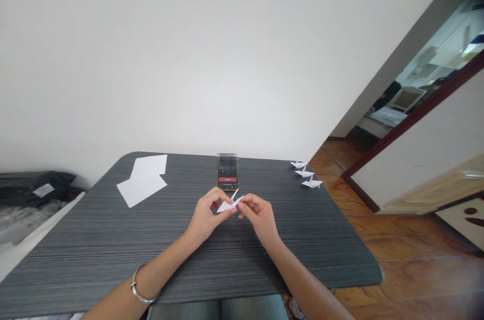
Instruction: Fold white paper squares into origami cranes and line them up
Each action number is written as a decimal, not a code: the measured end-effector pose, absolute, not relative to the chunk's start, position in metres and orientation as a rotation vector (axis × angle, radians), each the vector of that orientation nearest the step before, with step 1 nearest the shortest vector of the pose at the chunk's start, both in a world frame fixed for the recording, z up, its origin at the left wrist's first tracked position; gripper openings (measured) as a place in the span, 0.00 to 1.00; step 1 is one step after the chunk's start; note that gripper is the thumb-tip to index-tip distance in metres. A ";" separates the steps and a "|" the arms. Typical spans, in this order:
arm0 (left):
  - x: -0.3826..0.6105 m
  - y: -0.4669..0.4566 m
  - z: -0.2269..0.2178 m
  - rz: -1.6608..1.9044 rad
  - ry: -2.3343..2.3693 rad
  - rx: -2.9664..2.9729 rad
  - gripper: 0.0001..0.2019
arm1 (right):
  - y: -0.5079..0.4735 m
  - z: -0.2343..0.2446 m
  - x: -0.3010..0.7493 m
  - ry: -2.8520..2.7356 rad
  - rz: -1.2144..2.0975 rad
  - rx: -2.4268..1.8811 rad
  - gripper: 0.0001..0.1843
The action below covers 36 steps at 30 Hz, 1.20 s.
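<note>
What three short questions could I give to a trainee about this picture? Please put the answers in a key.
1. Count: how many paper cranes are in the row at the right side of the tabletop?

2. True or false: from left to right, the smartphone comes between the white paper sheets and that row.

3. Choose: what do the left hand and the right hand hold together?
a) a pair of scissors
b) a folded paper crane
c) a ruler

Key: 1. Three; 2. True; 3. b
</note>
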<state>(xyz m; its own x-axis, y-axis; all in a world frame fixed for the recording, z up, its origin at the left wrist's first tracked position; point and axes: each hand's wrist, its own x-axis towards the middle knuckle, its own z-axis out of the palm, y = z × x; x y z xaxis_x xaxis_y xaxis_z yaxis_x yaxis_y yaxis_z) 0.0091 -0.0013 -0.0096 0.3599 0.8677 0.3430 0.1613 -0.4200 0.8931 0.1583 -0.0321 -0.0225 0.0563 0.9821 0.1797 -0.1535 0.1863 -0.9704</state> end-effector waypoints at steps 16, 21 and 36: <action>0.009 -0.004 -0.010 1.153 0.874 2.032 0.04 | -0.034 -0.022 0.159 -1.165 1.042 -1.070 0.04; 0.009 -0.006 -0.011 1.142 0.863 2.052 0.04 | -0.033 -0.023 0.160 -1.154 1.051 -1.082 0.04; 0.011 -0.008 -0.007 1.142 0.852 2.039 0.05 | -0.035 -0.021 0.159 -1.169 0.985 -1.086 0.05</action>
<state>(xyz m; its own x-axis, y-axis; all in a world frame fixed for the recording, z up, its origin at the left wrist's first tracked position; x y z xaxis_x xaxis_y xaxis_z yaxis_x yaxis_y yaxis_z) 0.0115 -0.0078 -0.0071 0.4118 0.7829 0.4663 0.2245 -0.5831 0.7808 0.1591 -0.0353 -0.0208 0.1358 0.9704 0.1995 -0.0321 0.2056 -0.9781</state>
